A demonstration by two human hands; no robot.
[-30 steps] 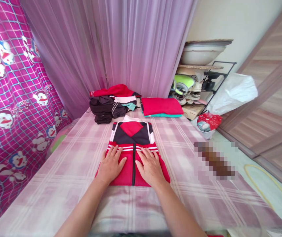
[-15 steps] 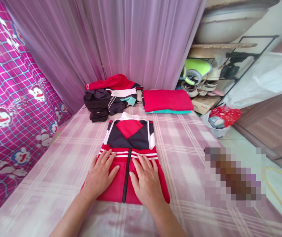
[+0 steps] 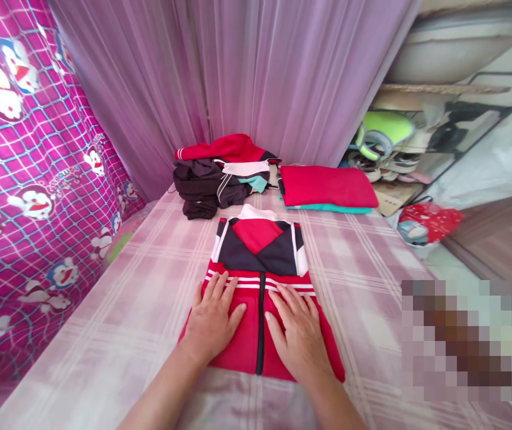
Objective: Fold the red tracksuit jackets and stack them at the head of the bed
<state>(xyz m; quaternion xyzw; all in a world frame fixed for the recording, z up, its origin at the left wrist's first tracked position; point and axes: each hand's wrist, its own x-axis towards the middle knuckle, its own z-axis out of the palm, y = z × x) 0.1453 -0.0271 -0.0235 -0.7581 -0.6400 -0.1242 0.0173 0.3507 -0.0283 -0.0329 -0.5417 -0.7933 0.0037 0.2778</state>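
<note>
Clock centred on the folded red jacket (image 3: 247, 349), 12 pointing away from the person: jacket lies mid-sheet, collar (image 3: 258, 212) at 12, black zip (image 3: 260, 325) running roughly 12 to 6 over its near half. Left hand (image 3: 211, 319) sits at 8, right hand (image 3: 300, 334) at 4, both palm-down on the red fabric, one each side of the zip. Fingers on both are released and extended, nothing pinched, tips by the white stripes (image 3: 289, 283). Dark clothes pile (image 3: 197, 182) at 11, red folded stack (image 3: 327, 186) at 1, both on the checked sheet (image 3: 148, 298). Reads as a flattening press. Done well: whole palm down, light even load, work outward from the zip toward 9 and 3 so slack exits at the sides. Don't shove toward 12; that could ruck the stripes and bow the zip. Match force left to right or the top layer may skew. Can't tell if the layers under the palms are creased; they're hidden, so feel for ridges.
</note>
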